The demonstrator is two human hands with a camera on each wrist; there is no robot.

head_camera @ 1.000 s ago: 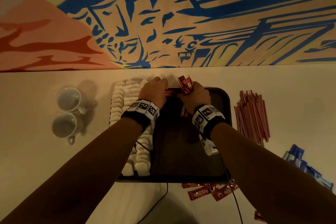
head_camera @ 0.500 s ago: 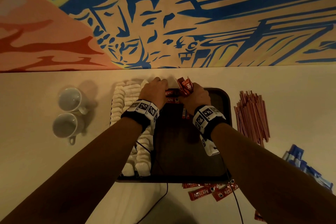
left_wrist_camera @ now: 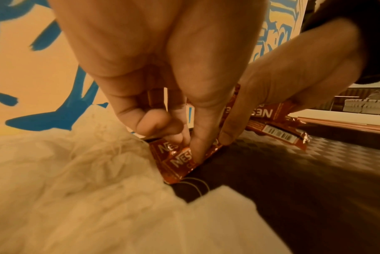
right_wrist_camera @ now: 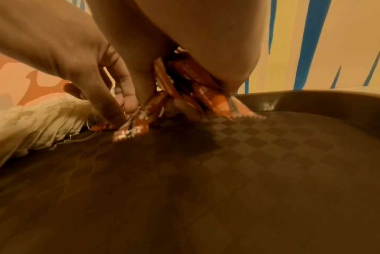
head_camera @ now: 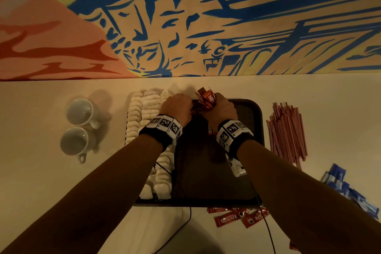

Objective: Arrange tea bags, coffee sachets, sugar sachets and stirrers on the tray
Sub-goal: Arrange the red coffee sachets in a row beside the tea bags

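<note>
The coffee step is in hand: the person is laying red foil Nescafé coffee sachets (head_camera: 207,100) along the far end of the dark rectangular plastic tray (head_camera: 258,130) with its checkered floor, just beside the white paper tea bags (head_camera: 142,113) that are already filling the tray's left side in rows. The right hand (head_camera: 223,109) is gripping a fanned bundle of these sachets, fingers curled round them, the bundle's lower ends touching the tray floor in the right wrist view. The left hand (head_camera: 177,107) is pinching a single sachet (left_wrist_camera: 180,161) by its end, fingertips (left_wrist_camera: 226,139) pressing it down flat against the tray beside another one already lying there. More red sachets (head_camera: 237,216) are lying on the pale tabletop (head_camera: 41,192) just outside the tray's near rim, the thin reddish-brown stirrers (head_camera: 286,130) are sitting in a loose pile right of the tray, and the blue paper sachets (head_camera: 348,189), probably the sugar, are waiting further right. The next move likely calls for letting go of the placed sachet squarely against its neighbour, then drawing another from the bundle without fanning the rest loose or disturbing the tea-bag strings. Two white ceramic cups (head_camera: 79,126) are standing at the left.
</note>
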